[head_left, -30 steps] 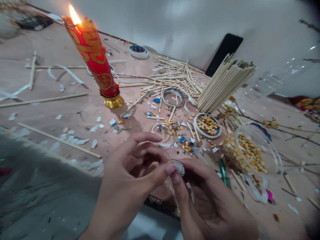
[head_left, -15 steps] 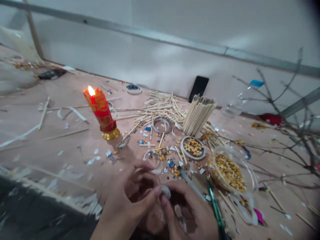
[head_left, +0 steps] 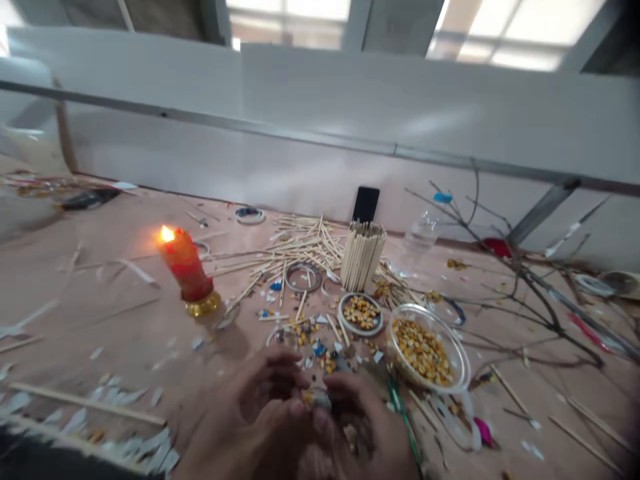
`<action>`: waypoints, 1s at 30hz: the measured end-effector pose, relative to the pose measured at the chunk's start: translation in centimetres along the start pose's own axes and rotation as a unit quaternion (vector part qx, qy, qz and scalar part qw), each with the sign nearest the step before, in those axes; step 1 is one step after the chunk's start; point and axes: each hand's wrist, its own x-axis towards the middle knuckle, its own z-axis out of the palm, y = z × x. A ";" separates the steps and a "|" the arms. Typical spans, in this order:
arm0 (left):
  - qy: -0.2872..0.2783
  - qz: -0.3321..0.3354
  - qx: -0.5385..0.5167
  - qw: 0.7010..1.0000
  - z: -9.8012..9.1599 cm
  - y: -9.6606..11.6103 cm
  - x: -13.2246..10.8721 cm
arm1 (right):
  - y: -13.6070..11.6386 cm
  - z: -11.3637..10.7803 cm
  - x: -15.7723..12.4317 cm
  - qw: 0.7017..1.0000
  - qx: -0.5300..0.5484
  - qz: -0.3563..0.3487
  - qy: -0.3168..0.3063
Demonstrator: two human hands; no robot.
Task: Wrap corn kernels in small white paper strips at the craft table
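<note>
Low in the middle, my left hand (head_left: 250, 413) and my right hand (head_left: 373, 420) meet over a small grey-and-yellow lump (head_left: 317, 398). Fingertips and thumbs of both pinch it, and its kind is unclear. A pale bit shows inside the curled fingers of my right hand, too blurred to name. Just beyond my fingertips lie loose corn kernels (head_left: 329, 363) and paper scraps. Right of my right hand is a slim green tool (head_left: 401, 408), partly hidden. A clear plastic bowl (head_left: 466, 365) of corn kernels stands farther right, with a tape roll (head_left: 343, 319) holding kernels beside it.
A lit red candle (head_left: 189, 267) on a gold base stands to the left. Behind are scattered thin sticks (head_left: 305, 248), an upright bundle of sticks (head_left: 363, 257), a phone (head_left: 366, 203) against the wall and a clear bottle (head_left: 419, 239). Bare branches (head_left: 537, 287) spread over the right side.
The view has tilted up, bringing windows in above the wall. A yellow part of the lump now shows between my fingertips. Both hands keep their pinch.
</note>
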 end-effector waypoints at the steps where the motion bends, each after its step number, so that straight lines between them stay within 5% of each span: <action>1: 0.001 -0.003 -0.002 1.000 0.5 0.2 -0.4 | -0.3 -0.1 -0.3 1.000 -0.001 0.009 -0.016; 5: 0.022 0.001 0.030 0.999 1.0 0.8 -1.4 | -1.9 -1.1 -0.3 0.996 -0.024 -0.008 -0.084; 10: 0.043 0.018 0.141 0.989 -1.4 -0.2 -1.1 | -2.6 -3.2 0.9 0.986 -0.136 -0.039 -0.084; 17: 0.032 0.090 0.295 0.951 -2.7 -2.1 -0.5 | -0.5 -3.6 2.5 0.922 -0.376 -0.036 -0.084; 24: 0.013 0.201 0.324 0.924 -2.6 1.9 1.7 | 1.3 -3.6 2.3 0.898 -0.418 -0.132 -0.044; 30: -0.033 0.219 0.357 0.907 -1.1 6.5 9.2 | 2.8 -4.3 2.2 0.902 -0.386 -0.194 0.028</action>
